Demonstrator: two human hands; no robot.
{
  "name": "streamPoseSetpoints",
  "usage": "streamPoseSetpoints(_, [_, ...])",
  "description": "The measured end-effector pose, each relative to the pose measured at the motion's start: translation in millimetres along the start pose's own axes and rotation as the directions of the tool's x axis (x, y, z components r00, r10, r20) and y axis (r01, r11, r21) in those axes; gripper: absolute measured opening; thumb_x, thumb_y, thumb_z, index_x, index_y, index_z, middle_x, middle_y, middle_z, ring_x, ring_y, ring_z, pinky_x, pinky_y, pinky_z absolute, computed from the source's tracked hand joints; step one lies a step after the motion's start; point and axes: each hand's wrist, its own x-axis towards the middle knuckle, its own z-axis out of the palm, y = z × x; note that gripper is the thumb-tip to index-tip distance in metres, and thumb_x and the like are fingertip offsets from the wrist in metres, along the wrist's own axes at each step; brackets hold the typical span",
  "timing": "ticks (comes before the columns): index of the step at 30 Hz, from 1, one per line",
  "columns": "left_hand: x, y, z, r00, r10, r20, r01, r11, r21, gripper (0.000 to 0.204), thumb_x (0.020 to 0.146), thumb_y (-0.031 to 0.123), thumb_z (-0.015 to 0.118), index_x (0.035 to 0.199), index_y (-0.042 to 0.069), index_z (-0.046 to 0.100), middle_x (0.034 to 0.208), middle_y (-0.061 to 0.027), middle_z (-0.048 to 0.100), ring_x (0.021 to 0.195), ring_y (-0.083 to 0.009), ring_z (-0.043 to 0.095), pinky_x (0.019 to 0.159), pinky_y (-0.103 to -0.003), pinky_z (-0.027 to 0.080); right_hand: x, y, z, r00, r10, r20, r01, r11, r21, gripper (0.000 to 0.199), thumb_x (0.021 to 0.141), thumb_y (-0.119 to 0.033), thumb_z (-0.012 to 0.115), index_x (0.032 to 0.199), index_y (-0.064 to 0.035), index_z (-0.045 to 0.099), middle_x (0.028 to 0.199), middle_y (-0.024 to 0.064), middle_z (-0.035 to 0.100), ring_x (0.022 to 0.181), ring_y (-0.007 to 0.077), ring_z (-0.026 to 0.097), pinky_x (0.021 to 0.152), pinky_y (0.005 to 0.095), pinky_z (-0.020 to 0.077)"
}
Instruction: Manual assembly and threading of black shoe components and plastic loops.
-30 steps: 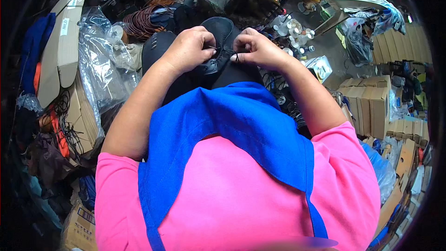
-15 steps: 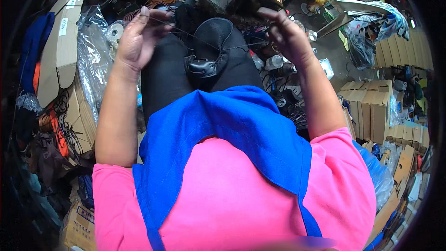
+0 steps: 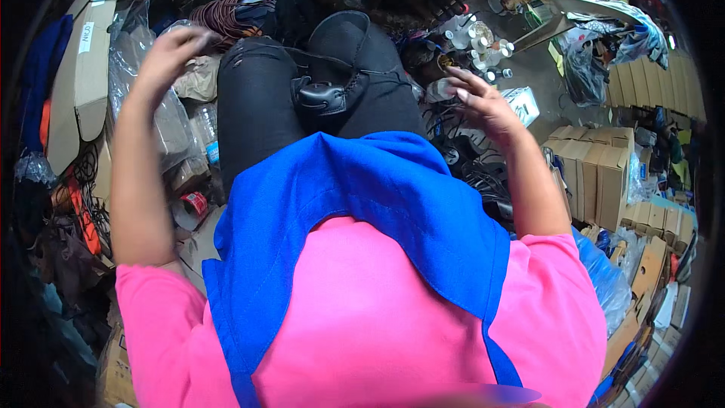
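A black shoe lies between my thighs, its shiny part toward me. Dark thread runs from its side and lies loosely across my black trousers. My left hand is raised to the left of my knee, fingers pointing inward. It is smeared by motion, so whether it holds the thread cannot be made out. My right hand hovers right of my thigh, near several bottles, with its fingers apart and slightly bent. No thread shows clearly in it. Neither hand touches the shoe.
White-capped bottles stand beyond my right hand. Coiled brown cord lies past my left knee. Clear plastic wrap and a cardboard sheet are on the left. Stacked cardboard boxes and a plastic bag are on the right.
Both hands have moved outward and away from the shoe, the left toward the left, the right lower and outward. The thread, stretched between them before, now hangs slack over the trousers.
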Motion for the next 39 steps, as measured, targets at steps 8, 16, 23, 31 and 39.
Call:
streamPoseSetpoints(8, [-62,69,96,0.776,0.631,0.011,-0.546,0.662,0.513,0.035,0.069,0.021,0.075,0.099,0.006,0.063,0.102,-0.0108,0.06,0.093,-0.0287,0.06,0.082,-0.035,0.048,33,-43,0,0.932,-0.359,0.038,0.291,0.683,-0.67,0.054,0.081,-0.022,0.069,0.131,-0.0134,0.051,0.119,0.0126,0.056,0.105,0.0198,0.054,0.09,0.0312,0.0444])
streamPoseSetpoints(16, [-50,64,164,0.74,0.62,0.261,-0.628,0.498,0.598,0.041,0.066,0.024,0.076,0.1,0.007,0.061,0.093,-0.0084,0.058,0.088,-0.0275,0.058,0.077,-0.039,0.043,79,-86,97,0.918,-0.342,0.203,0.328,0.366,-0.871,0.047,0.07,-0.033,0.081,0.098,-0.0024,0.059,0.079,0.0048,0.062,0.075,0.0104,0.056,0.066,0.0281,0.0476])
streamPoseSetpoints(23, [-45,54,158,0.732,0.638,0.24,-0.658,0.569,0.493,0.034,0.069,0.023,0.073,0.098,0.008,0.065,0.092,-0.0082,0.061,0.09,-0.025,0.06,0.078,-0.037,0.042,79,-51,107,0.775,-0.627,0.084,0.482,0.499,-0.72,0.042,0.071,-0.031,0.08,0.09,-0.0022,0.056,0.074,0.0054,0.057,0.068,0.0121,0.052,0.061,0.0285,0.0445])
streamPoseSetpoints(31, [8,63,171,0.825,0.566,-0.009,-0.551,0.806,0.215,0.038,0.081,0.017,0.063,0.116,0.007,0.057,0.115,-0.0144,0.053,0.111,-0.0295,0.052,0.095,-0.037,0.042,56,-58,101,0.895,-0.356,0.269,0.442,0.631,-0.637,0.039,0.081,-0.038,0.068,0.087,-0.0004,0.065,0.069,0.014,0.063,0.062,0.0152,0.058,0.061,0.0341,0.0465])
streamPoseSetpoints(39, [18,61,191,0.868,0.495,0.032,-0.492,0.851,0.183,0.048,0.078,0.026,0.068,0.122,0.016,0.053,0.126,-0.0165,0.043,0.114,-0.0347,0.05,0.097,-0.039,0.043,30,-55,91,0.901,-0.298,0.315,0.432,0.562,-0.705,0.027,0.084,-0.02,0.06,0.071,0.0027,0.054,0.055,0.0107,0.047,0.053,0.0111,0.045,0.05,0.0321,0.0376])
